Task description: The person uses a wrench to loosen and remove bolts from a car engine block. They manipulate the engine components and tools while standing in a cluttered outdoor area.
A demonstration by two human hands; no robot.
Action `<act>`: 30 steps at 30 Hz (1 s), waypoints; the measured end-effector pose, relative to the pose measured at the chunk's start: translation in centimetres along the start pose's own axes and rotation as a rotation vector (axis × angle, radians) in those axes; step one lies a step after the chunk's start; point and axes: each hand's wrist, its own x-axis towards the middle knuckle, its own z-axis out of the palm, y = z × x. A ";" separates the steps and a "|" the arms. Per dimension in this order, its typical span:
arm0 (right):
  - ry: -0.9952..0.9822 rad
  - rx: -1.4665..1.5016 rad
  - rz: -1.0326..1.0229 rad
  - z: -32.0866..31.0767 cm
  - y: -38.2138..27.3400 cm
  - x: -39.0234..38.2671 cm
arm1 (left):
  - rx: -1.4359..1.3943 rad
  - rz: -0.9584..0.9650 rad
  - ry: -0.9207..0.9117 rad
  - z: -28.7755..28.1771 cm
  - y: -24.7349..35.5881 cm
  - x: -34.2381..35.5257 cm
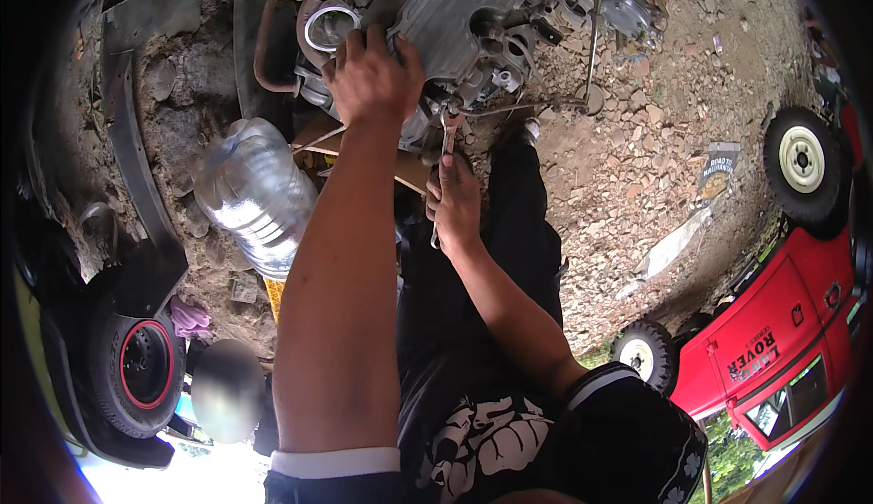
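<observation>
1. The left hand (375, 77) is resting, fingers spread, on the engine's (455, 13) near-left edge, beside a round metal ring (308, 29).
2. The right hand (455, 197) is gripping a wrench (448, 140), fingers curling around its shank.
3. The wrench's head is meeting the engine's near edge; its exact seating is unclear.
4. A clear plastic bottle (255, 186) is sitting tilted, left of the left forearm (341, 268).
</observation>
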 end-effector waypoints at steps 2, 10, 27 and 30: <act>0.049 0.008 -0.027 1.0 -0.7 -0.7 | -0.023 0.013 -0.009 0.0 -0.2 0.2; 0.089 0.017 -0.080 2.5 -1.0 -1.7 | 0.002 0.013 -0.018 0.1 0.0 0.3; 0.285 -0.238 -0.261 2.6 0.4 -0.5 | 0.002 0.024 -0.002 0.3 -0.1 0.2; 0.279 -0.200 -0.230 2.9 0.4 -1.1 | -0.018 0.026 0.005 0.5 -0.2 0.3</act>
